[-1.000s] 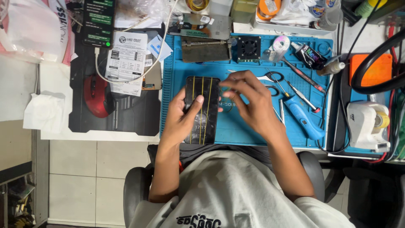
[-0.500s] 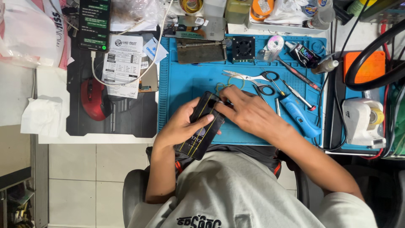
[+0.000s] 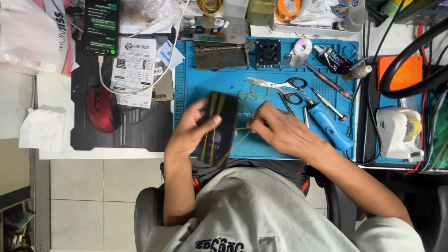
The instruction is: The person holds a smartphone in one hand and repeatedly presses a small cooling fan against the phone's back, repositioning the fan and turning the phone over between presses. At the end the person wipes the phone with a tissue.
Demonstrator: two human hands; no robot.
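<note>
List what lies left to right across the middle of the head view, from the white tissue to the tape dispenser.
White tissue → red mouse → left hand → black phone → right hand → blue-handled tool → white tape dispenser.

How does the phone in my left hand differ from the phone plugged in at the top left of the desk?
The held phone is dark, tilted, wrapped in yellow rubber bands and gripped by the left hand. The plugged-in phone lies flat, screen lit, on a white cable, with no hand on it. Both are dark slabs.
</note>
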